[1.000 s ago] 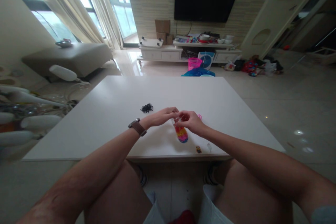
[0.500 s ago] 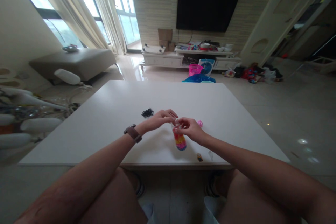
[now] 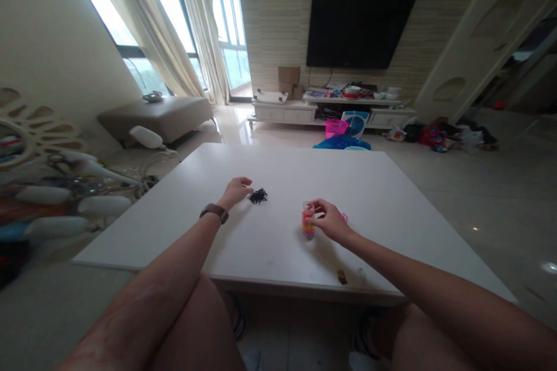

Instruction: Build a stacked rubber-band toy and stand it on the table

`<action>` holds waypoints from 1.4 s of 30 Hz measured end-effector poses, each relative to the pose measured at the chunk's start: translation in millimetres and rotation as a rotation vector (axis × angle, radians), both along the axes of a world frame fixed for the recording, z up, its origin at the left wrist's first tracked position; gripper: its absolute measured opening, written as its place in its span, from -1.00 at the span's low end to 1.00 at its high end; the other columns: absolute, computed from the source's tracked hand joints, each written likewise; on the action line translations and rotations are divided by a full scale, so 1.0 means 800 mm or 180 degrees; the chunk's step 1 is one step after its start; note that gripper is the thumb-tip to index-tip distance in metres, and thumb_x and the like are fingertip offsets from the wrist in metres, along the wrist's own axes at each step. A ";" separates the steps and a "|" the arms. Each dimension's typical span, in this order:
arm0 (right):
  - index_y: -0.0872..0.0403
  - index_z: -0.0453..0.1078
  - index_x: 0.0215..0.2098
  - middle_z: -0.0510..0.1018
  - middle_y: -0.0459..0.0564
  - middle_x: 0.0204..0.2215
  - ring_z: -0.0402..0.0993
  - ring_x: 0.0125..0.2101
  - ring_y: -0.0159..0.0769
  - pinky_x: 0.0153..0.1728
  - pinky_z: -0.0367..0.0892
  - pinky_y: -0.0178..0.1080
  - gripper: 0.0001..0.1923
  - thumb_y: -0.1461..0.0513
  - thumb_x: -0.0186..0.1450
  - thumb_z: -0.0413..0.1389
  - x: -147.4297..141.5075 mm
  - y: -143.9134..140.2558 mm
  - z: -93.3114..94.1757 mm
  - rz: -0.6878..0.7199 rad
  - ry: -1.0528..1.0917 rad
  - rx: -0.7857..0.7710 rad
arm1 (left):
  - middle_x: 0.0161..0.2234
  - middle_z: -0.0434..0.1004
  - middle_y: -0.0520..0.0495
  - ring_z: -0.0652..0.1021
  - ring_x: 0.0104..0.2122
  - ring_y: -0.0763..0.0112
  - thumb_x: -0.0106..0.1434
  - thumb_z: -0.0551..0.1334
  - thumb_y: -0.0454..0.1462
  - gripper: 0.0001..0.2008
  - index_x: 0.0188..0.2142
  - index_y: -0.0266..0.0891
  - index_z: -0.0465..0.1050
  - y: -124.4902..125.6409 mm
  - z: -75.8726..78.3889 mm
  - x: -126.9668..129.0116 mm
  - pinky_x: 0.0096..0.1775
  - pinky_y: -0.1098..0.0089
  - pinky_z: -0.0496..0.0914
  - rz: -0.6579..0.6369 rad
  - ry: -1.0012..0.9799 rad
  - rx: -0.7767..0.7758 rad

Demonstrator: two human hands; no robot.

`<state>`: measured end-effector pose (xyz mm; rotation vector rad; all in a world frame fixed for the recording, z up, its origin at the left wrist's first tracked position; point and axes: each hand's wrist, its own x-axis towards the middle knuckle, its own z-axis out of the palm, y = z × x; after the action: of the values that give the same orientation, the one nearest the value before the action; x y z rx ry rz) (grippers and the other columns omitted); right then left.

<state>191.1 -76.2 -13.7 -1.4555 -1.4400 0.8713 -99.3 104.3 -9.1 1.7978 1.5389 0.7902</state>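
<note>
My right hand (image 3: 331, 221) is closed around a small clear bottle (image 3: 308, 228) filled with red, yellow, pink and bluish layers. The bottle stands nearly upright above the white table, its top uncovered by the fingers; I cannot tell whether its base touches. Over at the left, my left hand (image 3: 236, 191) reaches to the edge of a small pile of black loops (image 3: 258, 196), thumb and fingers apart and holding nothing visible. Partly behind the right hand lies a pink round thing (image 3: 345, 217). Near the front edge are a small brown-and-yellow piece (image 3: 342, 276) and a blurred clear piece (image 3: 361, 274).
The white table (image 3: 270, 165) extends in front of me, its near edge by my knees. Beyond it are a blue plastic thing (image 3: 342, 143), a pink basket (image 3: 336, 127) and a low white cabinet (image 3: 278, 113). A white lamp-like fixture (image 3: 147, 137) stands to the left.
My left hand has left the bottle's top and moved left to the black pile. My right hand has kept the bottle, now more upright. The camera view has shifted.
</note>
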 end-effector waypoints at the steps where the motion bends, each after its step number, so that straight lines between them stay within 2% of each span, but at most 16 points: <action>1: 0.07 0.48 -0.18 0.61 0.00 -0.25 0.51 -0.22 -0.23 -0.28 0.40 -0.23 -0.65 0.22 0.04 0.30 0.001 0.003 -0.003 -0.0005 -0.0040 0.0013 | -0.17 0.64 -0.20 0.58 -0.19 0.24 -0.01 0.38 -0.30 -0.63 -0.15 -0.34 0.60 0.002 -0.009 -0.001 -0.13 0.34 0.44 -0.0084 0.0277 0.0022; 4: 0.08 0.48 -0.19 0.61 -0.01 -0.27 0.51 -0.25 -0.24 -0.28 0.39 -0.23 -0.67 0.24 0.04 0.29 -0.001 0.008 -0.008 -0.0015 -0.0114 0.0045 | -0.10 0.64 -0.18 0.58 -0.08 0.17 0.00 0.40 -0.31 -0.58 -0.08 -0.28 0.61 0.003 -0.033 0.006 -0.01 0.32 0.41 -0.0334 0.0859 0.0297; 9: 0.07 0.50 -0.18 0.62 -0.03 -0.27 0.51 -0.25 -0.26 -0.29 0.36 -0.25 -0.67 0.27 0.05 0.29 -0.008 0.006 -0.005 0.0127 -0.0169 0.0103 | -0.05 0.64 -0.12 0.56 -0.02 0.18 0.05 0.40 -0.32 -0.61 -0.08 -0.18 0.63 0.007 -0.060 0.023 0.05 0.32 0.38 -0.0546 0.1136 0.0486; 15: 0.06 0.50 -0.20 0.62 -0.05 -0.28 0.51 -0.26 -0.27 -0.25 0.35 -0.25 -0.69 0.28 0.05 0.29 -0.009 -0.001 -0.003 0.0205 -0.0219 0.0081 | -0.11 0.67 -0.12 0.58 -0.09 0.17 0.12 0.38 -0.27 -0.71 -0.12 -0.15 0.67 0.010 -0.067 0.030 -0.04 0.31 0.40 -0.0477 0.1463 0.0559; 21: 0.06 0.50 -0.20 0.62 -0.05 -0.28 0.51 -0.27 -0.27 -0.25 0.35 -0.24 -0.69 0.28 0.05 0.29 -0.005 -0.003 -0.001 0.0176 -0.0351 0.0081 | -0.18 0.68 -0.10 0.60 -0.14 0.21 0.16 0.33 -0.28 -0.80 -0.22 -0.15 0.69 0.015 -0.069 0.032 -0.10 0.35 0.39 -0.0448 0.1532 0.0719; 25: 0.06 0.51 -0.19 0.63 -0.05 -0.28 0.51 -0.28 -0.28 -0.26 0.34 -0.26 -0.68 0.28 0.05 0.29 0.001 0.000 0.002 0.0095 -0.0491 0.0136 | -0.27 0.68 -0.11 0.60 -0.24 0.27 0.17 0.31 -0.28 -0.82 -0.25 -0.19 0.68 0.016 -0.060 0.035 -0.18 0.36 0.38 -0.0521 0.1374 0.0635; 30: 0.08 0.53 -0.11 0.60 -0.01 -0.24 0.49 -0.28 -0.30 -0.24 0.35 -0.27 -0.64 0.30 0.09 0.25 0.008 0.007 0.003 0.0104 -0.0869 0.0420 | -0.37 0.66 -0.09 0.56 -0.36 0.36 0.14 0.29 -0.28 -0.80 -0.27 -0.26 0.67 0.009 -0.033 0.041 -0.28 0.41 0.37 -0.0767 0.0793 0.0471; 33: 0.07 0.54 -0.04 0.53 -0.02 -0.27 0.44 -0.33 -0.35 -0.24 0.33 -0.29 -0.63 0.30 0.16 0.20 0.011 0.011 0.002 0.0157 -0.1207 0.0544 | -0.40 0.65 -0.09 0.54 -0.39 0.38 0.12 0.29 -0.24 -0.78 -0.28 -0.28 0.66 -0.003 -0.016 0.047 -0.30 0.42 0.37 -0.1032 0.0453 0.0461; 37: 0.09 0.49 0.08 0.45 -0.02 -0.28 0.39 -0.37 -0.36 -0.26 0.31 -0.28 -0.56 0.29 0.21 0.16 0.011 0.016 0.000 0.0188 -0.1440 0.0591 | -0.46 0.62 -0.10 0.51 -0.47 0.41 0.12 0.30 -0.17 -0.72 -0.28 -0.34 0.64 -0.025 0.001 0.054 -0.37 0.41 0.37 -0.1512 -0.0107 0.0124; 42: 0.08 0.48 0.04 0.49 -0.01 -0.23 0.41 -0.34 -0.34 -0.23 0.32 -0.28 -0.55 0.32 0.16 0.20 0.011 0.022 -0.007 0.0311 -0.1446 0.0557 | -0.42 0.64 -0.13 0.54 -0.43 0.39 0.10 0.36 -0.13 -0.70 -0.29 -0.34 0.63 -0.050 0.013 0.063 -0.30 0.37 0.41 -0.1893 -0.0422 -0.0127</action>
<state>199.8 -59.0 -19.4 -1.5186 -1.8832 0.4693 -48.8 64.1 1.3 1.9773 0.8509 0.5619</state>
